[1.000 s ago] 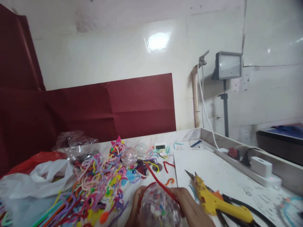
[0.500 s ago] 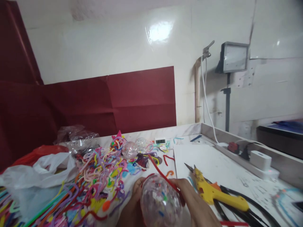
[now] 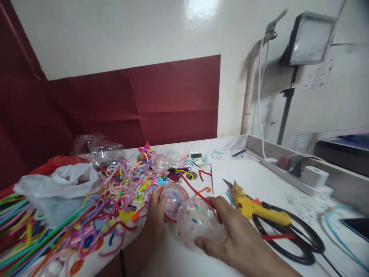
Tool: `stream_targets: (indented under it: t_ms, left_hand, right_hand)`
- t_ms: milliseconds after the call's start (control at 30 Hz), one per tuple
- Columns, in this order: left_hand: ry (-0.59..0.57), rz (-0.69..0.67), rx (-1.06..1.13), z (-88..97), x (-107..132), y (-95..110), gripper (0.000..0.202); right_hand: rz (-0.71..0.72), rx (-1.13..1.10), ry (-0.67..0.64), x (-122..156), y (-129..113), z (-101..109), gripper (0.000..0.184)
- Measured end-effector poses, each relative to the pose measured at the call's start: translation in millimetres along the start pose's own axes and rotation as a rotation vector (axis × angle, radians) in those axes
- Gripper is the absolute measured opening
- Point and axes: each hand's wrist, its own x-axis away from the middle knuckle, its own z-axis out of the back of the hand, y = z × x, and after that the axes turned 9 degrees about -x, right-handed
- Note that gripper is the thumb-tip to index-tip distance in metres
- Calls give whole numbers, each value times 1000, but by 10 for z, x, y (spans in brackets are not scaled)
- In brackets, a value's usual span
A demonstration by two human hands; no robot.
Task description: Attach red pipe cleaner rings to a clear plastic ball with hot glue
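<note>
My left hand (image 3: pixel 154 217) and my right hand (image 3: pixel 233 238) are closed round a clear ball (image 3: pixel 197 227) filled with coloured confetti, low in the middle of the view. A second clear ball (image 3: pixel 173 197) sits right behind it, against my left fingers. A red pipe cleaner (image 3: pixel 196 192) loops round the balls and sticks up towards the back. My right thumb lies under the front ball and its fingers over the top.
A heap of coloured pipe cleaners (image 3: pixel 121 188) and straws (image 3: pixel 43 238) lies left, by white (image 3: pixel 57 184) and red plastic bags. Two more clear balls (image 3: pixel 160 163) sit behind. A yellow glue gun (image 3: pixel 253 207) with black cable, a power strip (image 3: pixel 305 181) and a lamp stand lie right.
The view has tilted down and nearer. The hands with the confetti ball moved forward on the table, and a second clear ball now shows by my left fingers.
</note>
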Motion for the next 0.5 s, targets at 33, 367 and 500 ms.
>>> stream_targets:
  t_ms: [33,367,500]
  left_hand:
    - [30,-5,-62,12,-39,-28,34]
    - [110,-161,-476,126,-166,-72,34]
    - [136,-332,-574,175,-184,-112,33]
  right_hand:
    - [7,20,-1,-6,7,-9,66]
    - [26,143,-51,-83,51,-61,61]
    - [26,160,-78,-39,14,45,57]
